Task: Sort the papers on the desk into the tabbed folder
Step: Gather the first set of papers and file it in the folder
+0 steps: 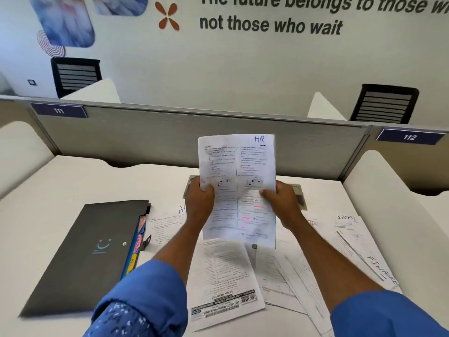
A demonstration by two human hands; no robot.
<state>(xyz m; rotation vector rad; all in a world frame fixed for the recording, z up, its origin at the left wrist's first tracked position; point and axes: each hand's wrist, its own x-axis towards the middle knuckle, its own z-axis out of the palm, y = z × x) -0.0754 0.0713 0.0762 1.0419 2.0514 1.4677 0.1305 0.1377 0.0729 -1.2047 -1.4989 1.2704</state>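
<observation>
A printed sheet marked "HR" (pixel 239 166) in blue ink is held upright above the desk. My left hand (pixel 200 200) grips its left edge and my right hand (pixel 281 203) grips its right edge. The dark tabbed folder (pixel 90 249) lies shut on the desk to the left, with coloured tabs (pixel 136 246) sticking out along its right side, one reading "HR". Loose papers (pixel 226 283) are spread on the desk below the held sheet. One sheet at the right carries "SPORTS" and "FINANCE" (pixel 364 249).
A grey partition (pixel 170 137) with labels 111 and 112 closes off the back of the white desk (pixel 48 190). A grey cable hatch (pixel 298 195) sits behind my hands. Two black chairs stand beyond the partition.
</observation>
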